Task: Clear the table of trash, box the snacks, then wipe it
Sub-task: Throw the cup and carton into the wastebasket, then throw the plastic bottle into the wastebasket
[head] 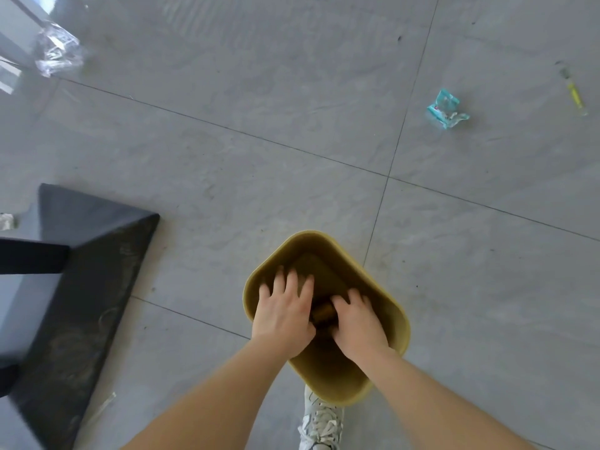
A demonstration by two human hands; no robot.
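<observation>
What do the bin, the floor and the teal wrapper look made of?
Bin: looks like moulded plastic, matte mustard, with a one-piece rounded rim and uniform colour.
Floor: probably ceramic or stone-look tile, semi-gloss, with thin joint lines, grey veining and soft reflections.
Teal wrapper: thin plastic film, glossy, crumpled with sharp creases and partly see-through.

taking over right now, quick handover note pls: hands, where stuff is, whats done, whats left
Left grip: over the yellow bin, fingers spread straight, nothing visibly held.
Right grip: over the bin too, against a brown item; cannot tell if it holds it.
On the floor: teal wrapper, yellow stick, clear plastic, small scrap near the black table base.
Done: unclear; the table top, snacks and box are out of view.
Left: probably bin the floor trash, then check boxing and wiping.
</observation>
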